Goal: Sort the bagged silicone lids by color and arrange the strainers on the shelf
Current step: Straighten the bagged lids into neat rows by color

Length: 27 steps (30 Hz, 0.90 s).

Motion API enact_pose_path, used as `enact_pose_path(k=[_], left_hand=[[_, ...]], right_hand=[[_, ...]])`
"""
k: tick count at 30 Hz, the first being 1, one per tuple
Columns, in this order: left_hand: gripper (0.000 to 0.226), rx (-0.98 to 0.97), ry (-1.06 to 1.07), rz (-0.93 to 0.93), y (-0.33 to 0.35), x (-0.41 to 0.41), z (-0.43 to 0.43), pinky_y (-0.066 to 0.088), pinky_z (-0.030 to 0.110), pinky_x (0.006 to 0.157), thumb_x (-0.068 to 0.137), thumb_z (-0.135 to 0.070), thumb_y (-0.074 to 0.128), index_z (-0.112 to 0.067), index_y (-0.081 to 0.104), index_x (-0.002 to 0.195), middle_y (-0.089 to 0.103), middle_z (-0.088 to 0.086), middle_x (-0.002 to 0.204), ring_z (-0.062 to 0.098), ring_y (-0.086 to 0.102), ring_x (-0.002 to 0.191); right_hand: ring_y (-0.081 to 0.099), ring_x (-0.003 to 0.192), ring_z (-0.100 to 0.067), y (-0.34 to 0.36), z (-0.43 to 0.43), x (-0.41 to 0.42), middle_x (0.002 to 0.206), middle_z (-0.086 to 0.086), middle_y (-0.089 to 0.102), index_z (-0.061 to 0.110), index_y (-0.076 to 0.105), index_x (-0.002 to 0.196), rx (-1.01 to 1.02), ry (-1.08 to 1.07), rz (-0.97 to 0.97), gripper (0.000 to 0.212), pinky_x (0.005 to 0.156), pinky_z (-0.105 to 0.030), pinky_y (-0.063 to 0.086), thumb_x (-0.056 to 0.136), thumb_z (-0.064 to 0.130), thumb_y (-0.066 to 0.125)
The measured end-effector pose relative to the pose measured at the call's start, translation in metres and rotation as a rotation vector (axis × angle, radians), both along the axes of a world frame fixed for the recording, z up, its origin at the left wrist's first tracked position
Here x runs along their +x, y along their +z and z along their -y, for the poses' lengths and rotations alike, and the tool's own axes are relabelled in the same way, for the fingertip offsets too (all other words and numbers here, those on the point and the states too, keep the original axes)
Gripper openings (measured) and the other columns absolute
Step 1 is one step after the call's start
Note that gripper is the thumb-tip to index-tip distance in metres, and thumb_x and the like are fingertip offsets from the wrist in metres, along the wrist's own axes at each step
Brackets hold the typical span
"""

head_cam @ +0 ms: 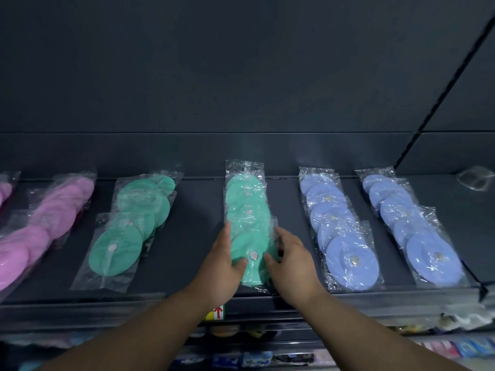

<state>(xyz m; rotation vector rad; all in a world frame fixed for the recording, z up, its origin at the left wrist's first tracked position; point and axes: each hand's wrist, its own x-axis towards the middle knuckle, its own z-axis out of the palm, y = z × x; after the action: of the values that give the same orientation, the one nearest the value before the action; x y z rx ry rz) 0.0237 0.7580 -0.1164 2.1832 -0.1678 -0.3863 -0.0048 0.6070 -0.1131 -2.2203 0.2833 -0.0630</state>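
Note:
Rows of bagged silicone lids lie on a dark shelf (187, 236). A middle row of green bagged lids (247, 204) runs front to back. My left hand (223, 266) grips the left edge of its front bag, thumb on top. My right hand (290, 259) holds the right edge of the same stack, fingers curled round it. Another green row (131, 223) lies to the left. Pink bagged lids (45, 223) sit at the far left. Two blue rows (340, 231) (412, 228) lie to the right. No strainers are in view.
The shelf's back wall (241, 153) rises just behind the rows. A clear plastic piece (475, 178) lies at the far right back. A price label (215, 313) is on the shelf's front rail. Lower shelves (267, 354) hold assorted packaged goods.

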Motion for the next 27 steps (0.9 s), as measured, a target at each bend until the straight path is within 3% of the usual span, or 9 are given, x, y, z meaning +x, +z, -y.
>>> enact_pose_path(k=[3, 6, 9, 12, 16, 22, 27], left_hand=[[0.087, 0.042, -0.017, 0.057, -0.004, -0.004, -0.002, 0.025, 0.028, 0.116, 0.092, -0.017, 0.060, -0.027, -0.001, 0.153, 0.016, -0.005, 0.159, 0.009, 0.024, 0.142], [0.083, 0.093, -0.028, 0.092, -0.007, -0.009, -0.003, 0.021, 0.024, 0.116, 0.092, -0.020, 0.060, -0.024, 0.004, 0.153, 0.018, -0.007, 0.158, 0.009, 0.022, 0.143], [0.081, 0.107, -0.014, 0.113, -0.009, -0.011, -0.003, 0.023, 0.028, 0.116, 0.091, -0.022, 0.062, -0.024, 0.009, 0.153, 0.022, -0.005, 0.157, 0.010, 0.025, 0.141], [0.082, 0.146, 0.007, 0.112, -0.007, -0.013, -0.002, 0.020, 0.025, 0.116, 0.091, -0.023, 0.062, -0.020, 0.008, 0.153, 0.020, -0.002, 0.157, 0.012, 0.023, 0.142], [0.081, 0.197, -0.026, 0.099, -0.005, -0.010, -0.001, 0.016, 0.024, 0.116, 0.093, -0.023, 0.058, -0.016, 0.005, 0.153, 0.012, 0.000, 0.159, 0.014, 0.016, 0.145], [0.078, 0.288, -0.086, 0.086, 0.002, 0.000, -0.006, 0.007, 0.026, 0.117, 0.094, -0.033, 0.055, -0.018, 0.005, 0.153, -0.003, -0.002, 0.161, 0.015, 0.001, 0.147], [0.070, 0.220, 0.033, 0.189, 0.008, -0.003, -0.028, 0.010, 0.026, 0.116, 0.095, -0.037, 0.053, -0.027, 0.014, 0.152, 0.002, -0.010, 0.160, 0.009, 0.004, 0.146]], right_hand=[[0.056, 0.104, -0.014, -0.001, 0.002, -0.005, 0.114, 0.003, 0.053, 0.019, 0.048, 0.136, -0.010, 0.013, -0.001, 0.057, 0.097, -0.019, 0.041, 0.083, 0.005, 0.063], [0.057, 0.095, -0.013, -0.002, 0.004, -0.006, 0.102, 0.008, 0.053, 0.021, 0.051, 0.132, 0.009, 0.012, -0.023, 0.052, 0.092, -0.025, 0.048, 0.083, 0.006, 0.063], [0.056, 0.096, -0.010, -0.001, 0.006, -0.006, 0.111, 0.005, 0.053, 0.021, 0.048, 0.135, -0.016, 0.036, -0.023, 0.057, 0.091, -0.015, 0.042, 0.082, 0.007, 0.065], [0.045, 0.115, -0.005, 0.000, 0.007, -0.006, 0.137, 0.004, 0.037, 0.020, 0.042, 0.141, -0.072, 0.105, -0.014, 0.065, 0.098, -0.004, 0.024, 0.081, 0.009, 0.067], [0.031, 0.136, -0.012, -0.001, 0.009, -0.004, 0.152, 0.008, 0.026, 0.024, 0.046, 0.140, -0.225, 0.199, -0.029, 0.057, 0.104, -0.009, 0.016, 0.086, 0.022, 0.064], [0.021, 0.142, -0.017, 0.006, 0.009, -0.001, 0.156, 0.002, 0.019, 0.027, 0.044, 0.140, -0.359, 0.186, -0.012, 0.062, 0.118, -0.028, 0.017, 0.082, 0.037, 0.064], [0.020, 0.143, -0.015, 0.020, -0.005, 0.006, 0.156, 0.004, 0.021, 0.032, 0.038, 0.142, -0.510, 0.257, 0.109, 0.062, 0.120, -0.038, 0.009, 0.085, 0.043, 0.059]])
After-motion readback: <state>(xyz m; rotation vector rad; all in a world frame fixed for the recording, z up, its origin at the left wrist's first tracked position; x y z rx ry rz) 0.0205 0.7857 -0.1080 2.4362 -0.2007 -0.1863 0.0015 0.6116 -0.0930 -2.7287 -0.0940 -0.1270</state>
